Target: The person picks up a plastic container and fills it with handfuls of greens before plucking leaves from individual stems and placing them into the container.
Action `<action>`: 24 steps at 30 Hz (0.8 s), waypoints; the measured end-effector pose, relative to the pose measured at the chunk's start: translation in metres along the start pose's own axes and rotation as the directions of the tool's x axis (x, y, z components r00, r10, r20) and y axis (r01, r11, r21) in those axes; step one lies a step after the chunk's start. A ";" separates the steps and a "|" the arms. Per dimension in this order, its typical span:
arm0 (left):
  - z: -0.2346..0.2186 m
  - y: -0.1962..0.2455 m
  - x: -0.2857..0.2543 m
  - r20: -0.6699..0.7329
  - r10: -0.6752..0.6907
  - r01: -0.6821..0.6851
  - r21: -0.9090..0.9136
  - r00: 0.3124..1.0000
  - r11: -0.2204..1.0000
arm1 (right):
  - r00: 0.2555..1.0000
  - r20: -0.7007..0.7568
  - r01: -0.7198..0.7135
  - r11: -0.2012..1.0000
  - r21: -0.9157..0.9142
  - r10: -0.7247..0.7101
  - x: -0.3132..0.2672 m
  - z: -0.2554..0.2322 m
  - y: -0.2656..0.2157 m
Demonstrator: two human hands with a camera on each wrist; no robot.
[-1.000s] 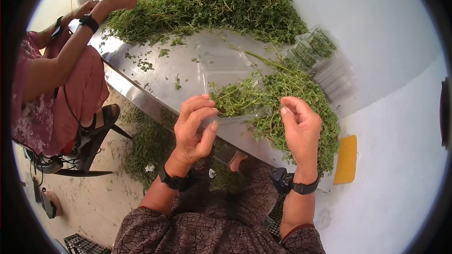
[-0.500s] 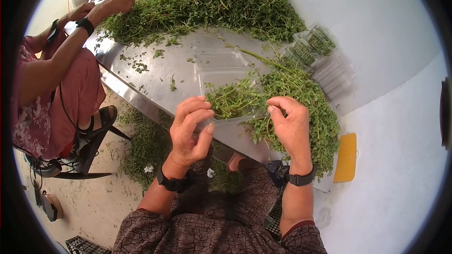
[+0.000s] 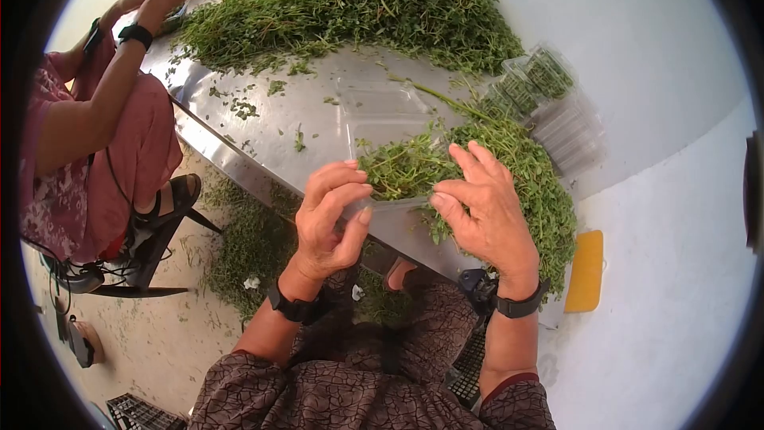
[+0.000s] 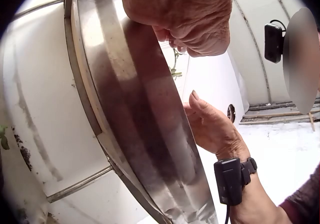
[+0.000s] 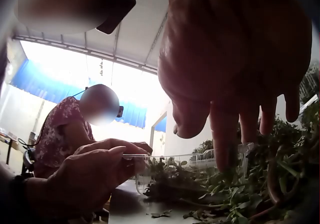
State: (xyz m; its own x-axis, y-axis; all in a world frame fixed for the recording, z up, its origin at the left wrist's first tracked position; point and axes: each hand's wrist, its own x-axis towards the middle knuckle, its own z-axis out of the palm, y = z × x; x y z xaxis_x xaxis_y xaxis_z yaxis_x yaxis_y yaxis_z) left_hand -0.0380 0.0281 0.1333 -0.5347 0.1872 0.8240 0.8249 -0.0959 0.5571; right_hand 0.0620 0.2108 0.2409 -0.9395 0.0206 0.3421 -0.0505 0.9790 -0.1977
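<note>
In the head view, a person's left hand grips the near left corner of a clear container, fingers curled round its edge, on a metal worktop. Leafy greens fill the container. The right hand, its fingers apart, hovers at the near right corner, beside a loose heap. A larger pile covers the far side; filled boxes and stacked empty boxes stand at right. At left, another person sits at the worktop.

In the left wrist view, the left hand looms above the worktop's edge, its grip mostly hidden; the right hand shows below, thumb raised.

In the right wrist view, the left hand's thumb and fingers clamp the container's rim. The right hand's fingers point down, spread, over the greens; whether they touch, this view cannot tell.
</note>
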 end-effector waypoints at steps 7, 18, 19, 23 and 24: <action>0.000 0.000 0.001 -0.014 0.000 0.000 -0.011 1.000 1.000 | 0.999 0.037 0.016 0.997 -0.079 -0.013 0.008 0.011 -0.001; 0.001 0.000 0.001 -0.014 0.003 -0.004 -0.021 1.000 1.000 | 0.990 -0.142 -0.025 0.997 -0.069 0.015 0.015 0.014 0.000; 0.000 -0.001 0.001 -0.018 0.004 -0.004 -0.016 1.000 1.000 | 0.995 -0.098 -0.024 0.997 -0.069 0.017 0.016 0.018 0.000; 0.000 0.000 0.000 -0.002 0.000 0.000 -0.022 1.000 1.000 | 0.999 -0.043 -0.019 0.995 -0.099 0.015 0.014 0.022 0.000; 0.001 0.001 0.001 -0.005 -0.003 0.003 -0.031 1.000 1.000 | 1.000 -0.022 -0.016 0.994 -0.109 0.014 0.013 0.022 0.000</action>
State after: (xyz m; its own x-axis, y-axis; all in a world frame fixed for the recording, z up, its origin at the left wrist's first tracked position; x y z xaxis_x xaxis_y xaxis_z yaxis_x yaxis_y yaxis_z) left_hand -0.0378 0.0296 0.1345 -0.5379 0.1824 0.8231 0.8175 -0.1255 0.5621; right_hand 0.0419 0.2065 0.2249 -0.9325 0.0385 0.3592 0.0018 0.9948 -0.1021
